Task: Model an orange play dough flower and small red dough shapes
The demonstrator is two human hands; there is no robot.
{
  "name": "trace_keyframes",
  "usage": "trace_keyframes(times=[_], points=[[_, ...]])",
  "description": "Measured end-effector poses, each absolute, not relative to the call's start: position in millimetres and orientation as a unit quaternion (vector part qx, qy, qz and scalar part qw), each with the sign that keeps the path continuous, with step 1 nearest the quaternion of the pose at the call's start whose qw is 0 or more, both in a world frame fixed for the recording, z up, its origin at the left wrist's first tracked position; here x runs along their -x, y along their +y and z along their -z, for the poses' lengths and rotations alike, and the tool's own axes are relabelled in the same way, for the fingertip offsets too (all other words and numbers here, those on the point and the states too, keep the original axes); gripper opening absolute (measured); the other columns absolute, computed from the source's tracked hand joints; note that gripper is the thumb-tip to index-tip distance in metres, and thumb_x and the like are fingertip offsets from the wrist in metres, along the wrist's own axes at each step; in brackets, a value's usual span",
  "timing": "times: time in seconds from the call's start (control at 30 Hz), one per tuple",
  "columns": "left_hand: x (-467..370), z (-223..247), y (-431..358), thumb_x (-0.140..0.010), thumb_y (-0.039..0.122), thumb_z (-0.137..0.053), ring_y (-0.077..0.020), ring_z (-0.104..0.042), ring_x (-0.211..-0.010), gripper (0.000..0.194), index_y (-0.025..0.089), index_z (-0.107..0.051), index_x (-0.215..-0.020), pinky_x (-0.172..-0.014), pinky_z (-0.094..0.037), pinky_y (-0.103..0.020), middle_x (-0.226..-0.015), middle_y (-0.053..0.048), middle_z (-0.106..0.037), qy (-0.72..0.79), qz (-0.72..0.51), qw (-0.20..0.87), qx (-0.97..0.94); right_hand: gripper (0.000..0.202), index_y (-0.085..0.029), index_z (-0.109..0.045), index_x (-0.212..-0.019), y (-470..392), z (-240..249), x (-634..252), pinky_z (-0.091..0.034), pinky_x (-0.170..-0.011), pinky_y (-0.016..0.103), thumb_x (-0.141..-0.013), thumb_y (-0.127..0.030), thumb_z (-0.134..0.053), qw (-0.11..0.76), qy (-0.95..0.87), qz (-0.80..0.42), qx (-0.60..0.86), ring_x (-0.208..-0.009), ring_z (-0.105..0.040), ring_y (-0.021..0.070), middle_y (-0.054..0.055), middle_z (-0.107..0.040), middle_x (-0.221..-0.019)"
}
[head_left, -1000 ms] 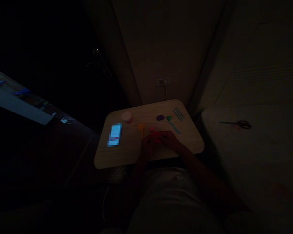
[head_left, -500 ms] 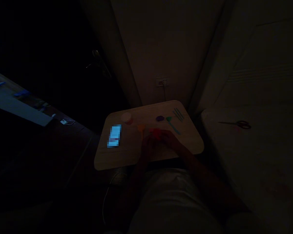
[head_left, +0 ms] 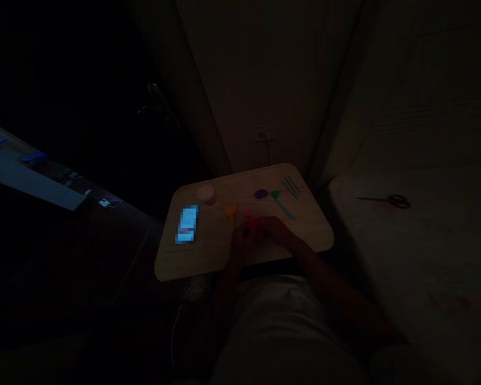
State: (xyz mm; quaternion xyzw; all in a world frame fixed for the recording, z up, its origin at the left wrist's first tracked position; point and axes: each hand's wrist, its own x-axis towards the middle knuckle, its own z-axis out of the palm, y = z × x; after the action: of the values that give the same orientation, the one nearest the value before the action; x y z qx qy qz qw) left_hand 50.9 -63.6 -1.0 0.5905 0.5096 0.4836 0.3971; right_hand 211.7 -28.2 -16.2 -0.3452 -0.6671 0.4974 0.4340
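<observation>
Both hands are close together near the front of a small wooden table (head_left: 200, 256), in dim light. A red piece (head_left: 256, 226) lies between them. My left hand (head_left: 242, 238) is curled against its left side, and my right hand (head_left: 273, 226) has its fingers on the right side. A small pink-red piece (head_left: 247, 213) lies just beyond the hands. The orange tool (head_left: 231, 210) has its handle pointing toward my left hand. Farther off are a purple piece (head_left: 261, 194), a green piece (head_left: 276, 194) and a blue tool (head_left: 285, 208).
A tub (head_left: 206, 194) and a lit phone (head_left: 187, 224) are on the table's left side, with several thin sticks (head_left: 291, 187) at the back right. Scissors (head_left: 388, 200) lie on a pale surface at the right. A socket (head_left: 264, 133) is on the wall.
The red piece and the hands have shifted slightly toward me. A small pink-red piece now shows beyond them, and the orange tool's head is more visible.
</observation>
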Motion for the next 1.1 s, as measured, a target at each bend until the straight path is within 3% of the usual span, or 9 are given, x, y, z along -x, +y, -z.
trace_keyframes(times=[0.17, 0.3, 0.4, 0.53, 0.8, 0.97, 1.1], points=[[-48, 1, -66, -0.08, 0.056, -0.068, -0.0211, -0.063, -0.072, 0.041, 0.016, -0.075, -0.079, -0.067, -0.051, -0.031, -0.077, -0.007, -0.073, 0.509, -0.475, 0.415, -0.585, 0.044, -0.016, -0.069, -0.073, -32, 14, -208, -0.041, -0.06, 0.025, -0.088, -0.057, -0.064, 0.365, -0.716, -0.484, 0.348, -0.063, -0.053, 0.0145, 0.0, -0.065, -0.068], [-49, -1, -66, -0.077, 0.049, -0.068, -0.0182, -0.057, -0.068, 0.032, 0.017, -0.069, -0.072, -0.064, -0.045, -0.029, -0.071, -0.003, -0.068, 0.512, -0.463, 0.405, -0.6, 0.032, -0.018, -0.065, -0.075, -33, 11, -206, -0.036, -0.06, 0.024, -0.081, -0.048, -0.072, 0.399, -0.715, -0.424, 0.387, -0.063, -0.049, 0.0128, -0.002, -0.062, -0.069], [-52, -3, -66, -0.076, 0.043, -0.068, -0.0142, -0.049, -0.064, 0.028, 0.019, -0.06, -0.065, -0.06, -0.039, -0.026, -0.064, 0.001, -0.058, 0.521, -0.453, 0.389, -0.61, 0.03, -0.019, -0.061, -0.072, -31, 10, -207, -0.035, -0.06, 0.025, -0.085, -0.045, -0.066, 0.417, -0.699, -0.423, 0.398, -0.062, -0.048, 0.0129, -0.002, -0.059, -0.066], [-53, -5, -68, -0.078, 0.041, -0.071, -0.0113, -0.039, -0.059, 0.038, 0.021, -0.044, -0.061, -0.057, -0.033, -0.024, -0.06, 0.005, -0.043, 0.524, -0.47, 0.358, -0.614, 0.036, -0.019, -0.06, -0.07, -27, 11, -208, -0.038, -0.061, 0.026, -0.091, -0.049, -0.059, 0.441, -0.664, -0.454, 0.398, -0.064, -0.049, 0.0138, -0.001, -0.058, -0.066], [-56, -7, -68, -0.092, 0.061, -0.06, -0.017, -0.055, -0.071, 0.041, 0.02, -0.063, -0.087, -0.072, -0.045, -0.028, -0.075, -0.001, -0.061, 0.508, -0.473, 0.395, -0.602, 0.035, -0.019, -0.067, -0.079, -28, 13, -213, -0.046, -0.07, 0.028, -0.093, -0.05, -0.059, 0.472, -0.651, -0.455, 0.382, -0.07, -0.056, 0.0156, 0.001, -0.064, -0.074], [-56, -6, -67, -0.092, 0.063, -0.059, -0.0224, -0.064, -0.082, 0.048, 0.018, -0.074, -0.101, -0.08, -0.051, -0.033, -0.089, -0.007, -0.073, 0.506, -0.461, 0.406, -0.605, 0.035, -0.021, -0.073, -0.087, -27, 7, -213, -0.05, -0.089, 0.034, -0.09, -0.054, -0.065, 0.516, -0.64, -0.457, 0.341, -0.093, -0.063, 0.0206, 0.007, -0.07, -0.096], [-56, -6, -68, -0.093, 0.063, -0.055, -0.0229, -0.066, -0.082, 0.053, 0.016, -0.076, -0.101, -0.078, -0.054, -0.034, -0.09, -0.008, -0.075, 0.506, -0.446, 0.414, -0.611, 0.036, -0.02, -0.075, -0.093, -28, 2, -214, -0.05, -0.091, 0.035, -0.091, -0.055, -0.064, 0.479, -0.648, -0.497, 0.321, -0.093, -0.065, 0.0214, 0.007, -0.072, -0.096]])
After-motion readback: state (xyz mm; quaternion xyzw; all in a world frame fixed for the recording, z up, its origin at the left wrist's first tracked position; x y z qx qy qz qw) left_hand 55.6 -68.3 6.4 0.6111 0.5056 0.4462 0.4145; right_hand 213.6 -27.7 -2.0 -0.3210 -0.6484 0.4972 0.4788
